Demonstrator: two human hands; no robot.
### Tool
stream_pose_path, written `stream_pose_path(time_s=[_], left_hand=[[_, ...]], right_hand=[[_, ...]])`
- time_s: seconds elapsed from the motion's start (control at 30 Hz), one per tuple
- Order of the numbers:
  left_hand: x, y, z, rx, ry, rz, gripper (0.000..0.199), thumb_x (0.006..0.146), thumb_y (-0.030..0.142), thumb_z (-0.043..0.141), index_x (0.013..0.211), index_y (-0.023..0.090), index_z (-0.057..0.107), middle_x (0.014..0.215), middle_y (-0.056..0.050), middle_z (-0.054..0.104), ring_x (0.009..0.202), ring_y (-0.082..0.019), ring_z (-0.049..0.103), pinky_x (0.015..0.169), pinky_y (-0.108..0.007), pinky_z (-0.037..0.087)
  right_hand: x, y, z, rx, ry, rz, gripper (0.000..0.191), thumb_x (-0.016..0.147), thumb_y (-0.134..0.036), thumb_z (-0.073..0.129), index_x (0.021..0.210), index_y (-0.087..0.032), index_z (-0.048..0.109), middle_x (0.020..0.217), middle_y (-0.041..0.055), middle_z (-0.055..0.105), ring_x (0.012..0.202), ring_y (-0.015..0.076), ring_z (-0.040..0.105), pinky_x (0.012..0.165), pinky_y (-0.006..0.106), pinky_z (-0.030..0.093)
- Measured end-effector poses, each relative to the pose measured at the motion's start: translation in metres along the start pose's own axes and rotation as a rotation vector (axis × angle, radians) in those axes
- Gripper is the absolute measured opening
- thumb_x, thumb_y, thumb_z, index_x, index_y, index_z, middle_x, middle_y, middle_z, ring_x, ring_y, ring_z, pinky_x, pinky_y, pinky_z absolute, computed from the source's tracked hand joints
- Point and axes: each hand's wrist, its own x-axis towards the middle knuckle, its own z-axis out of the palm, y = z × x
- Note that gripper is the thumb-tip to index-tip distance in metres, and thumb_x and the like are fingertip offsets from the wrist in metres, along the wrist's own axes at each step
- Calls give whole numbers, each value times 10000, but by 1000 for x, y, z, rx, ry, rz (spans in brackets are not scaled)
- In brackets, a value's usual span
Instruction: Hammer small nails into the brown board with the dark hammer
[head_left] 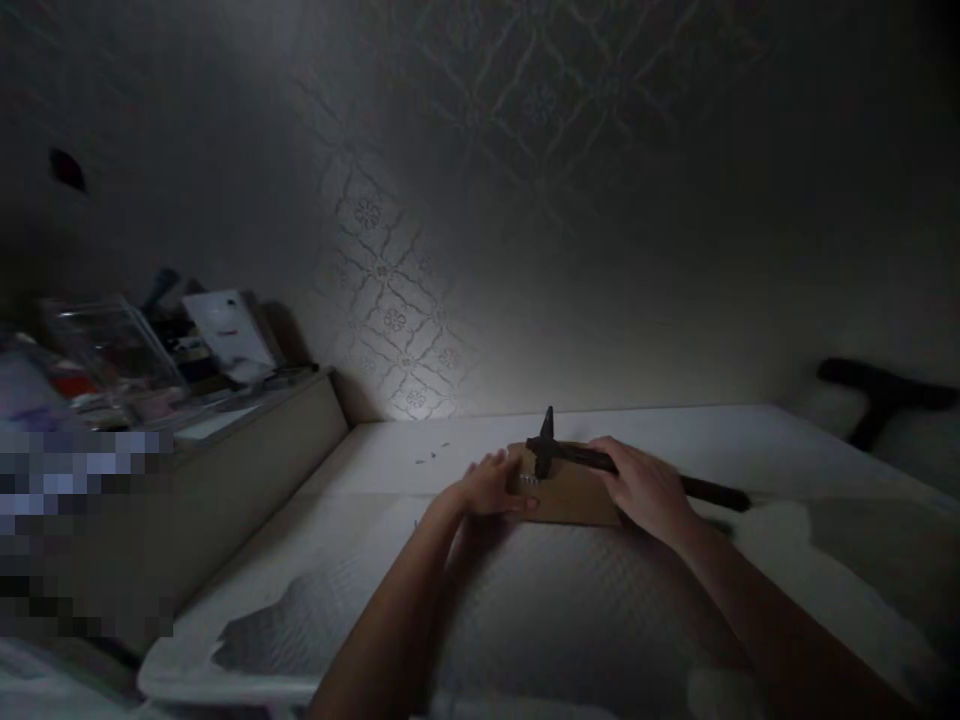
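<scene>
A brown board, perhaps wood or cardboard, lies flat on the white table. Near its left end stands a short row of small shiny pieces that look like nails. My left hand rests over the board's left edge, fingers spread and thumb stretched along the near side. In my closed right hand is a hammer, gripped around the middle of its dark handle. The hammer's head is just above the shiny pieces; whether it touches them I cannot tell.
Several tiny dark bits lie on the table at the left rear. A white cabinet on the left carries a clear plastic box and a white box. Behind rises a patterned wall. A dark T-shaped object is at the right.
</scene>
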Motion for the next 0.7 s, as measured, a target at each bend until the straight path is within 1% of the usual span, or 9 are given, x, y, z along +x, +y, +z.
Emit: stream_pose_path(time_s=[0.17,0.33,0.5,0.57,0.7], left_hand=[[0,-1,1,-7,-1,-6,885,737,666,517,1432,242,171,1502,-138,152,1364,-344,150,1084,-498,178],[0,-1,0,-14,1,-6,919,720,667,533,1437,236,152,1494,-144,175,1362,-342,158,1083,-504,179],[-1,0,0,-23,6,-5,895,725,668,524,1432,250,169,1503,-132,153,1361,-348,154,1079,-511,181],[0,-1,1,-20,11,-2,892,721,668,531,1430,260,175,1500,-127,170,1358,-344,168,1079,-513,181],[-1,0,0,-20,9,-6,884,727,663,527,1431,257,177,1501,-124,169,1367,-335,147,1084,-503,175]], right_hand=[[0,2,3,2,47,6,318,775,-122,492,1067,-241,528,982,25,658,876,189,609,720,287,416],[0,2,1,26,36,-19,338,770,-110,481,1078,-240,525,988,31,655,899,192,603,753,301,422],[0,0,0,38,46,-14,354,765,-95,478,1081,-245,531,977,28,657,888,187,602,742,298,425],[0,0,0,25,46,-21,355,759,-90,482,1074,-246,538,975,27,658,880,186,603,740,297,425],[0,0,1,6,70,-2,333,770,-104,477,1067,-239,540,993,35,655,886,196,606,738,307,431]])
